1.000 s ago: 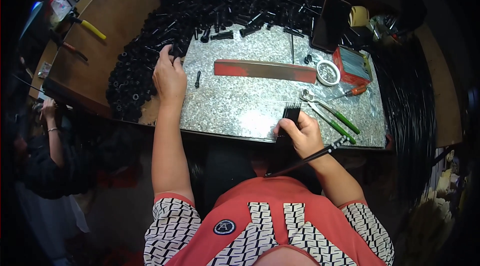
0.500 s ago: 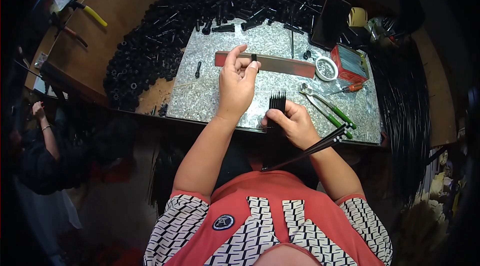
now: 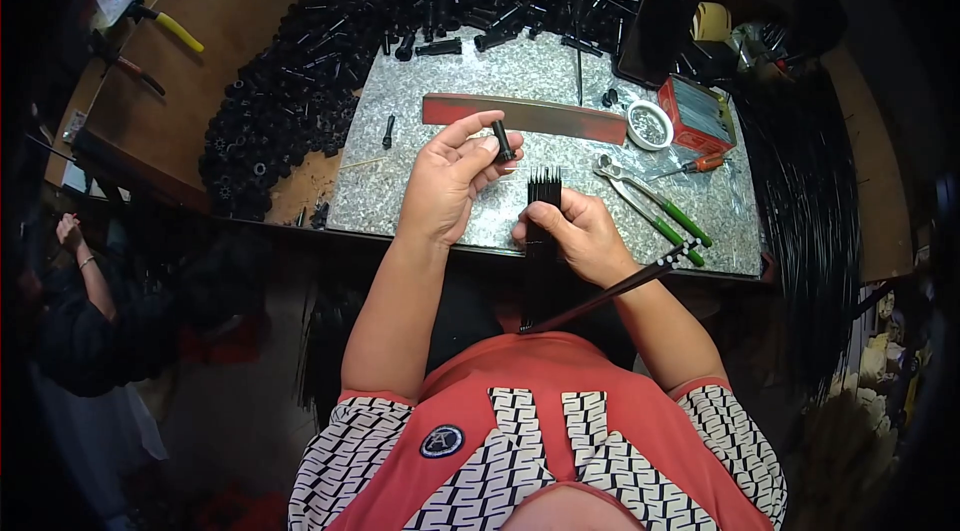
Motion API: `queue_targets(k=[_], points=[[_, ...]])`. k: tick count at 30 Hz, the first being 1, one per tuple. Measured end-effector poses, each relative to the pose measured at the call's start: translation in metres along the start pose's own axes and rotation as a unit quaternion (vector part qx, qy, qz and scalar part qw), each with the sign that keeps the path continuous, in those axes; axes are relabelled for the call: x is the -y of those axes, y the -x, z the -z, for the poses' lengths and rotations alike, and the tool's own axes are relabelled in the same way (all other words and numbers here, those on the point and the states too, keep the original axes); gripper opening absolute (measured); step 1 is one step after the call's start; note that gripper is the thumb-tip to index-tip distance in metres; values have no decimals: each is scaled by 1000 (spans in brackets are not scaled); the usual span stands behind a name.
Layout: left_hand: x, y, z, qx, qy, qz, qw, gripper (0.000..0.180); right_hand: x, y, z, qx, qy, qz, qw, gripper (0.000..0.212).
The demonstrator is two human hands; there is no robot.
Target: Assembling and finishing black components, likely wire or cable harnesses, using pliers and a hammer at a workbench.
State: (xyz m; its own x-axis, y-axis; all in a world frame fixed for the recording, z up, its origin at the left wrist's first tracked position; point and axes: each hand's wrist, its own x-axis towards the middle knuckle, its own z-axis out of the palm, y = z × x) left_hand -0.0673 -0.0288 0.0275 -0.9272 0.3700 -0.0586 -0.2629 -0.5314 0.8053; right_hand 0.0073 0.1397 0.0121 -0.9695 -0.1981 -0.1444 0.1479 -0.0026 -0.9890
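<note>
Between the thumb and fingers of my left hand (image 3: 448, 176) is a short black tubular plastic part (image 3: 501, 139), held tilted above the stone-patterned work surface (image 3: 370, 201). My right hand (image 3: 590, 239) grips a flat bundle of thin black rods (image 3: 543, 193), its pointed ends standing up past the thumb. Lower parts of the rods hang toward my lap, and white-tipped ends (image 3: 690, 251) reach out beside my right wrist. The two hands are close but apart. Beyond them lies a long red and grey flat bar (image 3: 560, 119).
Heaped black plastic parts (image 3: 300, 81) line the back and left. At right are green-handled pliers (image 3: 640, 201), an orange-handled screwdriver (image 3: 705, 163), a white bowl (image 3: 650, 146), a red box (image 3: 708, 138) and a dark phone (image 3: 655, 36). Long black rods (image 3: 815, 261) hang alongside. Another person's arm (image 3: 95, 281) shows far left.
My left hand has moved down and left and turned, so more of the black tubular part shows. The rod bundle is still in my right hand, with its white-tipped ends drawn closer together.
</note>
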Motion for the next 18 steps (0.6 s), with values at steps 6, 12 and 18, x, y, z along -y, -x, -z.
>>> queue_targets(k=[6, 12, 18], points=[[3, 2, 8, 32, 7, 9, 999, 32, 0, -1, -3, -5, -13, 8, 1000, 23], [8, 2, 8, 32, -14, 8, 999, 34, -7, -4, 0, -4, -4, 25, 1000, 22], [11, 0, 14, 52, 19, 32, 998, 33, -3, -2, 1, -1, -2, 7, 1000, 23]])
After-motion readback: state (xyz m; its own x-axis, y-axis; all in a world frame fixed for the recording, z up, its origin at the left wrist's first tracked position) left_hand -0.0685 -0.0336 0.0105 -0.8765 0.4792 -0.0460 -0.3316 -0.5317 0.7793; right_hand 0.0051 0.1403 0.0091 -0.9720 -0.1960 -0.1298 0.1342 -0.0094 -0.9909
